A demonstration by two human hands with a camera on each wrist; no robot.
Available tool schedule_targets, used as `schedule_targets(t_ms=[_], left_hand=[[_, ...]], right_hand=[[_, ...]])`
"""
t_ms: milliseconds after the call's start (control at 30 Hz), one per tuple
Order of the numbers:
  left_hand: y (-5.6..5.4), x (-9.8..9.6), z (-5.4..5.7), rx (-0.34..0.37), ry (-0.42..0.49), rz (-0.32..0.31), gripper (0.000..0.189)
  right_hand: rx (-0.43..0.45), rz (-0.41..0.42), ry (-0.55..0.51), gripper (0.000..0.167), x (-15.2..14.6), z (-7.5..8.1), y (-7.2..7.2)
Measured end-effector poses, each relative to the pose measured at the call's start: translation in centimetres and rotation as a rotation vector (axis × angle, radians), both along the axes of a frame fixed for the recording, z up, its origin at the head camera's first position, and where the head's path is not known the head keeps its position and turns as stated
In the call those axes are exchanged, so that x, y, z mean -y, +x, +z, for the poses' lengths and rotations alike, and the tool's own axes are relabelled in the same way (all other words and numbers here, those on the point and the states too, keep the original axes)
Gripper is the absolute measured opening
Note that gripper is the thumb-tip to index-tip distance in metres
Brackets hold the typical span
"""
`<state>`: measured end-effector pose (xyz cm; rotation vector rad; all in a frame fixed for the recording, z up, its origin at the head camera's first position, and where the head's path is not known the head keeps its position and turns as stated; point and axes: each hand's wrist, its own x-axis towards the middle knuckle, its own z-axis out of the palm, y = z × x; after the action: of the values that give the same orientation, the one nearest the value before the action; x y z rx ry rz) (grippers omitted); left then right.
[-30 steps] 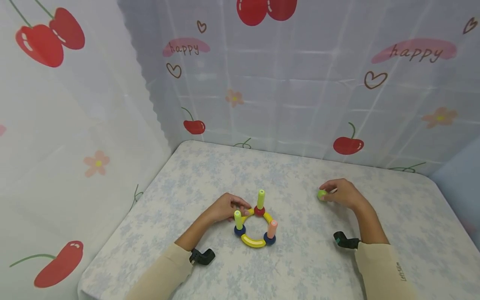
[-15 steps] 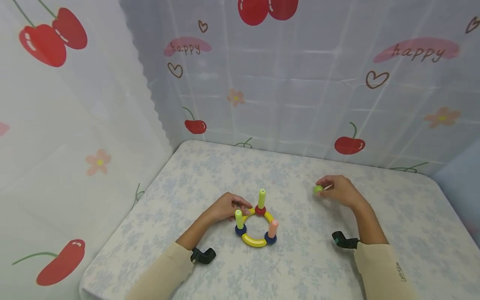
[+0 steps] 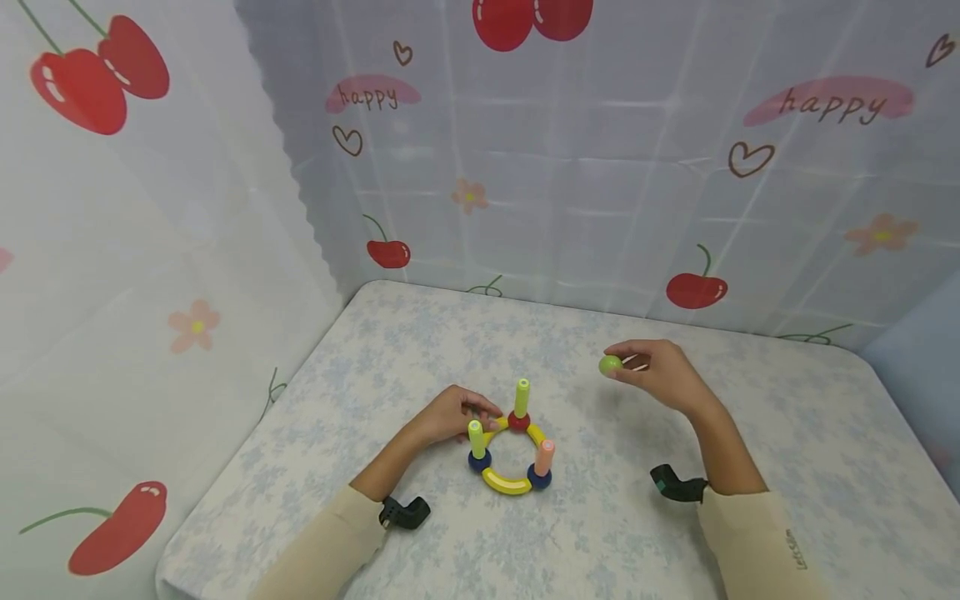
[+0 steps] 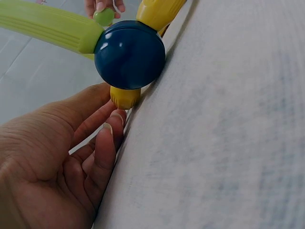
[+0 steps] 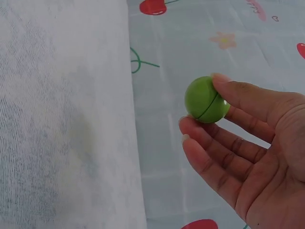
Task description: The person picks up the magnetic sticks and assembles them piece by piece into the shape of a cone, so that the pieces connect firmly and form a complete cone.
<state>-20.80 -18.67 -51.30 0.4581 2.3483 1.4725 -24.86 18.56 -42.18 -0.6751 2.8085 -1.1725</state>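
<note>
On the table lies a ring of yellow curved magnetic rods (image 3: pixel 507 482) joined by a red ball (image 3: pixel 519 422) and two dark blue balls (image 3: pixel 540 477). Two lime-green sticks (image 3: pixel 522 398) and a salmon-pink stick (image 3: pixel 545 457) stand upright on those balls. My left hand (image 3: pixel 450 414) holds the ring's far-left yellow rod (image 4: pixel 125 98), its fingertips partly hidden behind a blue ball (image 4: pixel 129 55) in the left wrist view. Right of the ring, my right hand (image 3: pixel 663 375) pinches a green ball (image 5: pixel 206 99) between thumb and fingers, raised above the table.
A pale floral cloth covers the table (image 3: pixel 600 533). Cherry-printed curtains (image 3: pixel 585 183) hang along its back and left sides. Black wrist cameras (image 3: pixel 407 512) are worn at both sleeves.
My right hand has lifted the green ball off the table and moved it left and away from me, nearer the ring. The left hand and the ring have stayed in place.
</note>
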Motion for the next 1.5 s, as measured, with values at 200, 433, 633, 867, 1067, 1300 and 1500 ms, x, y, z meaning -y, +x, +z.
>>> schedule_targets(t_ms=[200, 433, 633, 867, 1067, 1300, 1500], left_hand=[[-0.1, 0.0, -0.3, 0.002, 0.005, 0.005, 0.023], [-0.1, 0.0, -0.1, -0.001, 0.004, -0.001, 0.023], [0.0, 0.1, 0.1, -0.001, 0.010, -0.003, 0.023], [0.0, 0.2, 0.0, -0.007, 0.010, -0.002, 0.024], [-0.1, 0.0, -0.2, 0.002, 0.020, -0.002, 0.025], [-0.1, 0.1, -0.2, 0.010, 0.025, -0.002, 0.025], [-0.2, 0.0, -0.1, -0.004, 0.024, -0.011, 0.023]], right_hand=[[-0.023, 0.007, -0.056, 0.038, 1.6, 0.8, 1.0], [-0.048, -0.004, -0.094, 0.033, 3.4, 1.3, 1.9], [-0.090, 0.008, -0.105, 0.031, 5.1, 1.7, 2.4], [-0.126, 0.049, -0.146, 0.032, 6.7, 2.0, 3.3], [-0.151, 0.104, -0.171, 0.033, 7.9, 1.9, 4.1], [-0.157, 0.170, -0.193, 0.032, 9.4, 1.9, 4.5], [-0.169, 0.204, -0.182, 0.031, 10.3, 1.8, 4.5]])
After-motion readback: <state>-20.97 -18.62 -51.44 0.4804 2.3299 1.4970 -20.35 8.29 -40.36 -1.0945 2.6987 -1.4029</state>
